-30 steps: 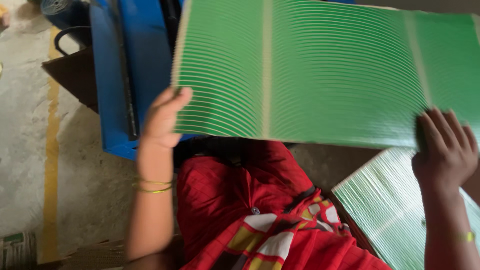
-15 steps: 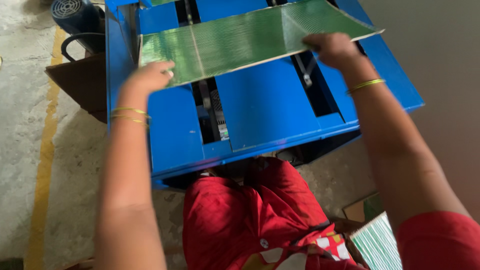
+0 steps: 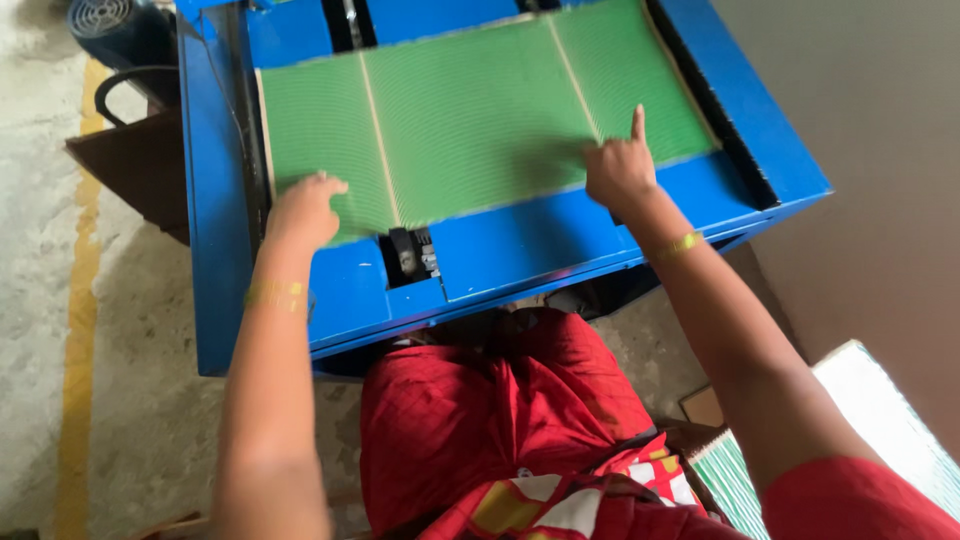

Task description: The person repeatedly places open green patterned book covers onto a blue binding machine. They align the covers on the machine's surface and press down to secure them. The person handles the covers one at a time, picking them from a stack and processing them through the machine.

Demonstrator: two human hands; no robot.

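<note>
A large green ribbed sheet (image 3: 480, 110) with two pale fold lines lies flat on the blue machine table (image 3: 520, 235). My left hand (image 3: 303, 208) rests with curled fingers on the sheet's near left edge. My right hand (image 3: 620, 165) presses the sheet's near right part, index finger pointing away from me, the other fingers folded. Neither hand grips the sheet. Bangles show on both wrists.
A slot with a small black part (image 3: 410, 252) cuts the table's front edge. A stack of green sheets (image 3: 850, 440) lies at my lower right. My red clothing (image 3: 500, 430) fills the bottom. A dark motor (image 3: 110, 25) and cable sit top left on the concrete floor with a yellow line (image 3: 80, 300).
The sheet went from held up in front of me to lowered over the table and now lies flat on it. Both hands moved from gripping its edges to pressing on top.
</note>
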